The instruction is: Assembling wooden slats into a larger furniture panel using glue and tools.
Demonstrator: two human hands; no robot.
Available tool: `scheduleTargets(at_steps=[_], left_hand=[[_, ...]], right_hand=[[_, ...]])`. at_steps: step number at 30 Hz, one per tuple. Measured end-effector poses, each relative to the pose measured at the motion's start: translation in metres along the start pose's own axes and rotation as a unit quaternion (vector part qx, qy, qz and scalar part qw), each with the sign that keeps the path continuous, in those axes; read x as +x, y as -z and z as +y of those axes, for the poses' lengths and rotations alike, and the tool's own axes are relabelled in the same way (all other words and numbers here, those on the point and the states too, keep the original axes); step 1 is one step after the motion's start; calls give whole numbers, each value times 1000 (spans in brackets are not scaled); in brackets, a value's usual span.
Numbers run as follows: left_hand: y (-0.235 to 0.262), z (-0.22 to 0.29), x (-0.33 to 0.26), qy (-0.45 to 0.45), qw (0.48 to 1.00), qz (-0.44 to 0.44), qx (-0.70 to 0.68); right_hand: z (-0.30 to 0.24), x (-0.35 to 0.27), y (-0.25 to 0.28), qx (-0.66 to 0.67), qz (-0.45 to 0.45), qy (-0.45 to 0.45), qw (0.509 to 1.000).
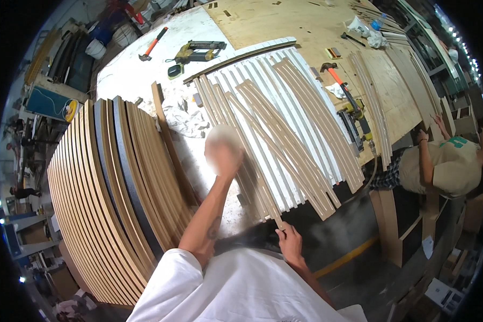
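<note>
My left hand [224, 154] reaches over the left side of a row of brown wooden strips; it is blurred, so its fingers cannot be made out. At the near edge of the worktable, my right hand [290, 242] closes on the near end of a long, narrow wooden strip [263, 188]. More brown strips [284, 139] lie loose and slanted across a white grooved panel [319, 147]. A dark strip [241, 60] runs along the panel's far end.
Stacked slatted panels [91, 204] stand at left. Nail guns [198, 52] [357, 124] and orange-handled hammers [154, 44] [335, 75] lie on the table. Crumpled white plastic [185, 118] sits beside the panel. At right, another person [440, 166] works by long boards [408, 86].
</note>
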State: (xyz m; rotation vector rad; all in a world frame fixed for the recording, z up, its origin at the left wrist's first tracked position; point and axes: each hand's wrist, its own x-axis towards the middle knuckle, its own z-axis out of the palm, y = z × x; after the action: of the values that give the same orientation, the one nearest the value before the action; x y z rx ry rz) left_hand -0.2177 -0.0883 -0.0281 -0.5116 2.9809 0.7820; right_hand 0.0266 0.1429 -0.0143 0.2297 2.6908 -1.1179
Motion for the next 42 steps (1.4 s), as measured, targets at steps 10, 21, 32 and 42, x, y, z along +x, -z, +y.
scheduleTargets(at_steps=[10,21,32,42], left_hand=[[10,13,22,63,998,-27,0],[9,22,83,107,994,8,-6],[58,-22,31,-36,995,82,48],[31,7,-78,-47,994,49,-84]], right_hand=[[54,11,-23,422,-66,-171,888],[13,54,-32,476,-57,-429,766],[58,17,18,503,195,-306,784],[68,-2,43,507,30,-332,795]])
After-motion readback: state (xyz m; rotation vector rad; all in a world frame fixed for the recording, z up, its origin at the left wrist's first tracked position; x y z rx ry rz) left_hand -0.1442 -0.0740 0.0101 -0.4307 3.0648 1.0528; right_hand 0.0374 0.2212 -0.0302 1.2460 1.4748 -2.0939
